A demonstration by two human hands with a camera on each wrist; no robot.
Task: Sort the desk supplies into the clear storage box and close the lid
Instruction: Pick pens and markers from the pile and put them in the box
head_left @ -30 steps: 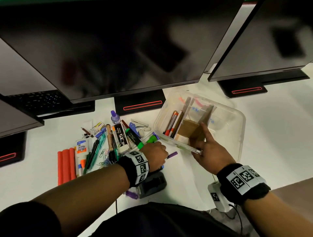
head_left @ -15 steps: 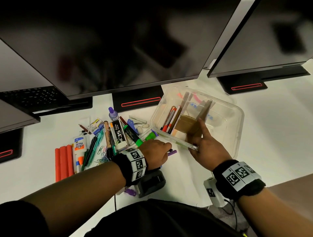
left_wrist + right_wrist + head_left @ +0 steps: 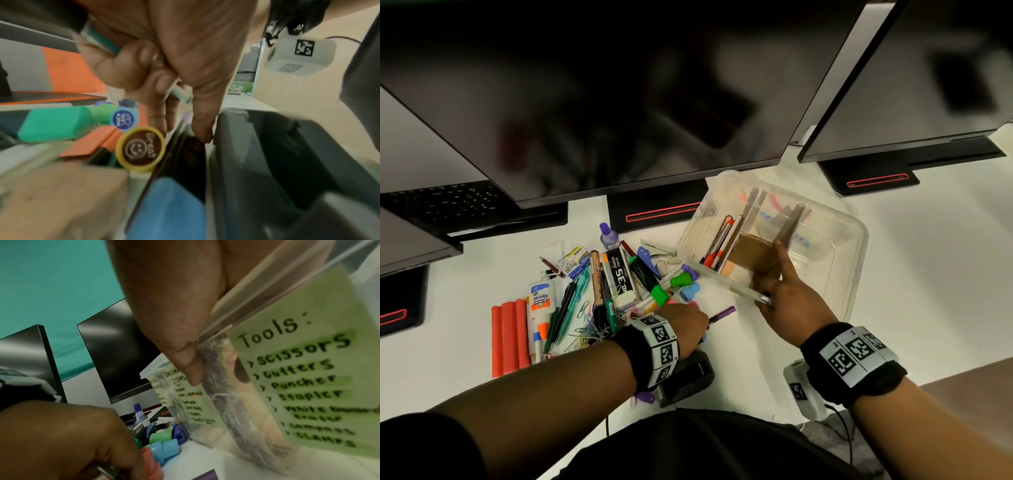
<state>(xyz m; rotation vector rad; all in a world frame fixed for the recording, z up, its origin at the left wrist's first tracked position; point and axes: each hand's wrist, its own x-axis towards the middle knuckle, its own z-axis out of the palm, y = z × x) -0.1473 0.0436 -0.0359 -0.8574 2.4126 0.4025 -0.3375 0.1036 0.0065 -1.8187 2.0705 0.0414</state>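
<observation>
The clear storage box (image 3: 835,240) sits on the white desk, with cardboard dividers and several pens (image 3: 717,245) in its left compartment. My right hand (image 3: 774,284) pinches the box's near wall, thumb (image 3: 191,366) outside and index finger pointing up along a divider. A green "Tools" label (image 3: 304,378) is stuck on that wall. My left hand (image 3: 698,317) is curled at the right edge of the supply pile (image 3: 602,284). It grips a teal pen (image 3: 180,95), and a purple marker (image 3: 724,312) pokes out past its knuckles.
Orange sticks (image 3: 506,339), a glue bottle (image 3: 541,298), a staples box (image 3: 619,274), round stamps (image 3: 140,148) and paper clips lie in the pile. A black stapler (image 3: 688,377) sits under my left wrist. Monitors (image 3: 619,102) overhang the desk's back.
Hardly anything: my left hand has shifted slightly at the pile's edge with the pens, and my right hand keeps its hold on the box wall.
</observation>
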